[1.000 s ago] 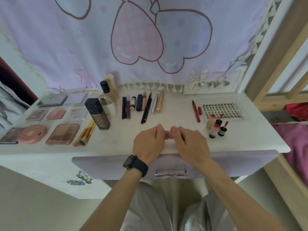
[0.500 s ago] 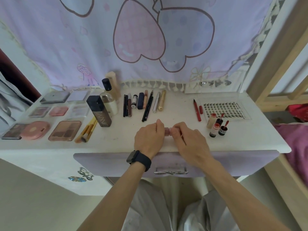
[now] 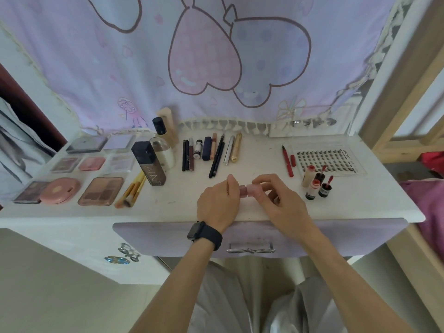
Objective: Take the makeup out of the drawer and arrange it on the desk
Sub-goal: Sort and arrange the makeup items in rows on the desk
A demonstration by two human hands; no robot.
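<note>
2-handed pinch, arranging step: left hand (image 3: pixel 217 200) and right hand (image 3: pixel 280 204) grasp ends of pink tube (image 3: pixel 251 190), frame centre; next, likely stand it by lip tints (image 3: pixel 312 192).

Item: small pink cosmetic tube (image 3: pixel 248 190), horizontal, held at both ends above the white desk (image 3: pixel 259 155) near its front edge, centre; darker section left, paler section right. Lavender drawer (image 3: pixel 168 239) sits beneath desk's front edge.

Palettes and compacts (image 3: pixel 101 191) left of dark bottle (image 3: pixel 149 164): 8 | upright bottles (image 3: pixel 161 146), that one included: 3 | brushes (image 3: pixel 131 192) at its base: 3 | lip vials (image 3: pixel 312 189) far right of it: 4 | lash tray (image 3: pixel 349 159): 1 | pink tube (image 3: pixel 249 190): 1
</note>
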